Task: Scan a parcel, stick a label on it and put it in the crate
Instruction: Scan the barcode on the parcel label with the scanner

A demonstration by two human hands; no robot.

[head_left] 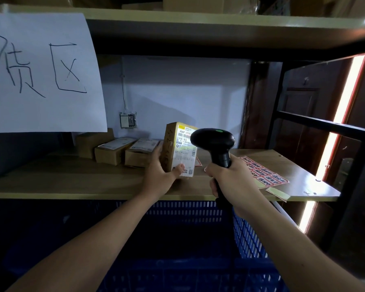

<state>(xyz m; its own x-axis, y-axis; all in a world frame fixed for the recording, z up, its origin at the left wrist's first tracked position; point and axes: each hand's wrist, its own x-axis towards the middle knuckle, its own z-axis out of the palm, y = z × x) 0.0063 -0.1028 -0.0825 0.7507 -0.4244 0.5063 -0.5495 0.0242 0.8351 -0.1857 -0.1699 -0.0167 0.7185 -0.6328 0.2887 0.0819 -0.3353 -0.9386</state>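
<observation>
My left hand (pixel 160 171) grips a small cardboard parcel (pixel 178 150) standing upright on the wooden shelf (pixel 72 180), its white shipping label facing me. My right hand (pixel 232 178) is closed around the handle of a black barcode scanner (pixel 214 142), whose head sits just right of the parcel's label and overlaps its upper right corner; a green light shows on top of the scanner. A sheet of red and white stickers (pixel 261 171) lies on the shelf to the right of my right hand. A blue plastic crate (pixel 247 239) stands below the shelf.
Three other small cardboard parcels (pixel 112 151) lie at the back left of the shelf. A large white paper sign (pixel 40 70) with handwriting hangs from the upper shelf at left. A black metal rack frame (pixel 316 123) borders the right side. A peeled backing strip (pixel 278 193) lies near the shelf's front right edge.
</observation>
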